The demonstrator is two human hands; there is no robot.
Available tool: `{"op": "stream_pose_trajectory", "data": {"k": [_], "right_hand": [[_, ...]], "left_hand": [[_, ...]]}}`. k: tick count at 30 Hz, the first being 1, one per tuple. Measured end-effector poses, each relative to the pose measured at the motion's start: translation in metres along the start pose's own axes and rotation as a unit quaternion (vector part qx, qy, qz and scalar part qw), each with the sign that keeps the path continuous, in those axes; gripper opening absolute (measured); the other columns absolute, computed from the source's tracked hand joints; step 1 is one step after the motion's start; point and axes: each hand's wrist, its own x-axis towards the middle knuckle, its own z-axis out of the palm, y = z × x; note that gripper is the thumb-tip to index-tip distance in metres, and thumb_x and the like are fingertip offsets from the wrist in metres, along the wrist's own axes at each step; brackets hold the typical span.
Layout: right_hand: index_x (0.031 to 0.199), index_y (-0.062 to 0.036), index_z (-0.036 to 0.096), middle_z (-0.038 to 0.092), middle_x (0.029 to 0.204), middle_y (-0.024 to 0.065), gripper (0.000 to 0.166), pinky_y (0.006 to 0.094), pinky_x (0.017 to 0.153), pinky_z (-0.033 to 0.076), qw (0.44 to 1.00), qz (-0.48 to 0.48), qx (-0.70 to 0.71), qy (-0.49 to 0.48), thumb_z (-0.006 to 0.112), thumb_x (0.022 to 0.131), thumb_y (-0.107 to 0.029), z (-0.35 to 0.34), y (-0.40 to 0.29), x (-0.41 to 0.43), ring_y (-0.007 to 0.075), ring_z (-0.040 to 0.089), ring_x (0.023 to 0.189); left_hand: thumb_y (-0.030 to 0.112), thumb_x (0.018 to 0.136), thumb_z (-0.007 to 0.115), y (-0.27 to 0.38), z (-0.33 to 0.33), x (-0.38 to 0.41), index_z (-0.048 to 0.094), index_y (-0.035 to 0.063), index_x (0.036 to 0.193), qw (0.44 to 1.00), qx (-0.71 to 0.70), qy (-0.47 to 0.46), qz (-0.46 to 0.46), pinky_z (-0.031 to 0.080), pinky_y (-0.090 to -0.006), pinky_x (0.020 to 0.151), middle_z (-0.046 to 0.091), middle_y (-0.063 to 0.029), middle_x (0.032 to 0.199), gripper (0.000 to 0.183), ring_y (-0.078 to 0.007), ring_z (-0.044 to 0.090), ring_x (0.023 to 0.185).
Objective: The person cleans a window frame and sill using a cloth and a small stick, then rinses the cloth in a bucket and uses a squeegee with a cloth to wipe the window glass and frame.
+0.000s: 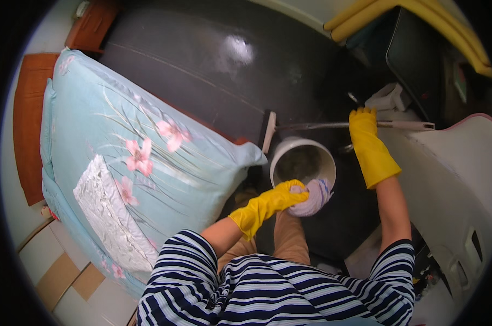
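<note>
My left hand, in a yellow rubber glove, is closed on a bunched pinkish-white cloth with blue stripes. The cloth hangs at the near rim of a white bucket, which has murky water inside. My right hand, gloved the same way, lies across the pole of a long-handled floor brush or squeegee. Whether its fingers wrap the pole is not clear. The tool's pale head is just beyond the bucket, and its light grip extends right of my hand.
To the left stands a bed in a light blue floral sheet, with a white lace-like cloth on it. A white desk-like surface and a black monitor-like panel are at right. Dark floor stretches ahead, shiny in one spot.
</note>
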Motion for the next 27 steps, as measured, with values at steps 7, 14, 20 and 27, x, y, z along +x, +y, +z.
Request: {"op": "stream_pose_trajectory", "data": {"k": [7,14,20,27], "right_hand": [[0.079,-0.0162,0.078,0.073,0.078,0.0085,0.013,0.0450,0.062,0.054,0.987,-0.016,0.137,-0.083,0.065,0.079,-0.019,-0.054,-0.035,-0.034,0.0299,0.071,0.075],[0.102,-0.0132,0.072,0.071,0.099,0.0167,0.023,0.0446,0.085,0.053,0.923,0.197,0.279,-0.179,0.066,0.081,-0.019,-0.100,-0.026,-0.136,0.0363,0.067,0.098],[0.094,-0.0076,0.069,0.061,0.059,0.0042,0.011,0.0268,0.041,0.039,0.675,0.320,0.645,-0.165,0.066,0.086,-0.014,-0.116,0.009,-0.255,0.0110,0.053,0.044],[0.083,-0.0088,0.065,0.055,0.055,0.0009,0.016,0.0250,0.039,0.035,0.581,0.357,0.722,-0.116,0.069,0.086,-0.024,-0.138,0.044,-0.358,0.0088,0.046,0.041]], "left_hand": [[0.029,0.086,0.075,0.080,0.021,-0.085,0.064,0.0088,0.107,0.985,0.170,0.027,0.007,0.047,-0.0262,0.082,0.062,0.0010,0.092,0.031,-0.0095,0.057,0.087],[0.035,0.087,0.072,0.136,0.011,-0.151,0.065,0.0073,0.113,0.954,0.253,0.120,0.105,0.047,-0.0287,0.087,0.066,-0.0045,0.100,0.039,-0.0131,0.061,0.092],[0.020,0.083,0.068,0.216,0.050,-0.179,0.071,0.0075,0.091,0.701,0.526,0.243,0.415,0.051,-0.0409,0.069,0.067,-0.0154,0.086,0.016,-0.0342,0.065,0.078],[0.021,0.096,0.064,0.291,0.120,-0.242,0.066,0.0057,0.107,0.877,0.040,0.024,0.478,0.053,-0.0288,0.080,0.069,-0.0071,0.097,0.019,-0.0182,0.066,0.087]]}}
